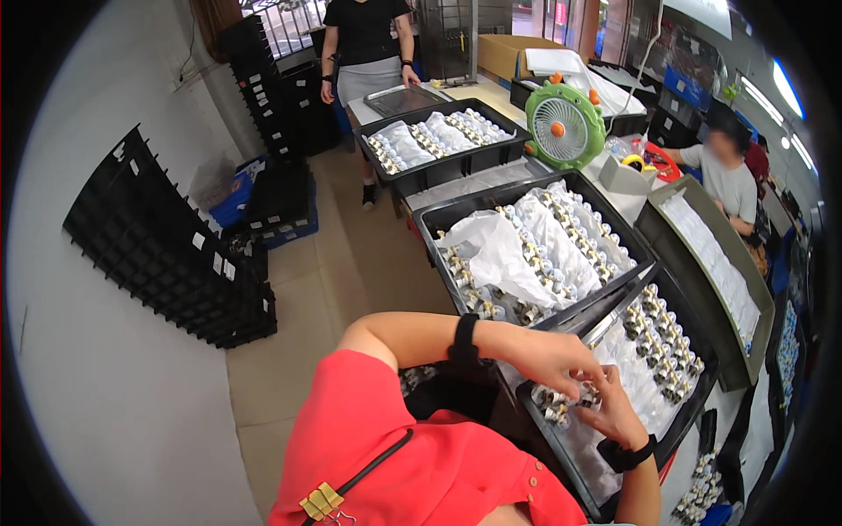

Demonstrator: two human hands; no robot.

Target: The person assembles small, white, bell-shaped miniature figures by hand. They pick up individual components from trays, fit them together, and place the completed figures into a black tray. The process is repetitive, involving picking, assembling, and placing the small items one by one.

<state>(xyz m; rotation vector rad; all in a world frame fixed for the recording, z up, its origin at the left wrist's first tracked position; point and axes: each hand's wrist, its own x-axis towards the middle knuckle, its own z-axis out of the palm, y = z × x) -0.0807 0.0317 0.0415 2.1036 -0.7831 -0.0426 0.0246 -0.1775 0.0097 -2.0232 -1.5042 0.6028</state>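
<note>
In a black tray point(702, 386) right in front of me, small metal parts with pale round tops point(662, 337) stand in rows on white liner sheets point(645, 377). My left hand point(561, 358) reaches in from the left, its fingers bent down over the near rows. Facing it, my right hand point(616, 410) curls its fingertips in close to the left ones. Between both sets of fingers a small shiny metal part point(589, 397) shows, partly covered. More of these parts point(551, 405) lie beside my left fingers at the tray's near left corner.
Beyond sits another black tray point(535, 180) of similar parts, then a third point(434, 123). A green fan point(566, 127) stands on the table. An olive tray point(653, 223) leans at right. Tall stacked black crates point(167, 237) line the left wall. Two people point(364, 44) point(728, 167) are nearby.
</note>
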